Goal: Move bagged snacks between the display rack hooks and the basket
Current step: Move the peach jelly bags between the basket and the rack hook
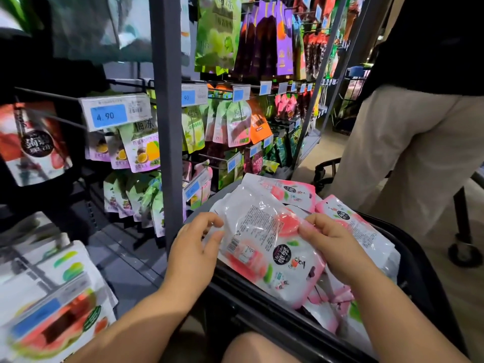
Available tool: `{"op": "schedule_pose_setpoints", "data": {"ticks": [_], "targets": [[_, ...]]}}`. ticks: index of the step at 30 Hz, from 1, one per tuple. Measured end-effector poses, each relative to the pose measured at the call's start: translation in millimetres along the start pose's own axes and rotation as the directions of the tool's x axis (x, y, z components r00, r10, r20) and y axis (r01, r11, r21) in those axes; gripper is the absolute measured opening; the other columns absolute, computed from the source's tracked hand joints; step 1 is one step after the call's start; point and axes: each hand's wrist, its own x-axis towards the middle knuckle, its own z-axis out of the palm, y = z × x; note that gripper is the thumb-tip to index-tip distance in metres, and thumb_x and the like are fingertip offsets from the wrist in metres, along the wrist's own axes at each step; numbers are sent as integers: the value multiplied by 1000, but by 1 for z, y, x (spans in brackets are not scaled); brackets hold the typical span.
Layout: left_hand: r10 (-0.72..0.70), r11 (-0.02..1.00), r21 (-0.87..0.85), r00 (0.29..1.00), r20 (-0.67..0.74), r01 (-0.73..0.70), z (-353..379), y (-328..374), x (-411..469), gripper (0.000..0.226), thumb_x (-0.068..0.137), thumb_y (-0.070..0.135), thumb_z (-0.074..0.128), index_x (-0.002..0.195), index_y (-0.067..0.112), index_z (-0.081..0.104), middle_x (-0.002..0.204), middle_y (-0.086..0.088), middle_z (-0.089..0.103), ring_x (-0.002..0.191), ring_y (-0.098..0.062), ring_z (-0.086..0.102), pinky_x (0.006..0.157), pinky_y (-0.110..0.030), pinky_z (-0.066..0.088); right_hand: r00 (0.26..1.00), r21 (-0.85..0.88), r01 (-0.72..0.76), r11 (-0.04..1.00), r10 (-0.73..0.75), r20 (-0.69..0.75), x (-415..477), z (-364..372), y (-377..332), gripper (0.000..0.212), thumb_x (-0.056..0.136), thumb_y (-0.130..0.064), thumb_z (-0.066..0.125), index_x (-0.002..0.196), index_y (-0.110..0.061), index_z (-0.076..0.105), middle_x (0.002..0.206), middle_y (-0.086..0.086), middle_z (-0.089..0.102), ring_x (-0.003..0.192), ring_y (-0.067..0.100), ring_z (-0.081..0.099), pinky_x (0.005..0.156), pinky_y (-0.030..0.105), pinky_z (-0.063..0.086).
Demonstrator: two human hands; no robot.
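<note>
Left hand (193,242), right hand (334,243), both pinching one pink snack bag (262,231), over one basket (424,263)

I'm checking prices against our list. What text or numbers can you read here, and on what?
"4.90": blue price tag, at left.
"90": next price tag, first digit hidden.
"梅冻": passion-fruit bag.
"梅冻": green bag, top row.
Other tags and the pink bag's print: too blurred.
</note>
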Motion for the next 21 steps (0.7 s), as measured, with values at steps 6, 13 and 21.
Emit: {"op": "schedule_pose_setpoints", "data": {"ticks": [6,13,21], "targets": [[132,989,61,988,84,-137,-8,2,-5,54,65,59,76,110,54,46,125,33,41,118,13,35,106,-24,35,993,482,-114,869,92,69,-1,16,-4,44,71,-32,80,98,-3,61,93,21,71,77,28,69,72,39,59],[288,942,94,918,271,-323,-11,-5,-14,85,52,53,89,125,59,48,153,39,-7,140,12,-4,110,-20,2,979,647,-199,736,184,92,-3,26,-8,60,79,-23,69,128,8,52,119,28,66,107,40,66,86,50,58],[436,868,260,900,8,-423,-4,-14,-13,69,70,16,71,128,47,51,140,44,32,134,-13,19,111,-22,9,974,623,-225,749,175,142,-5,34,-7,50,86,-19,60,127,10,51,117,28,67,106,43,66,85,49,59]]}}
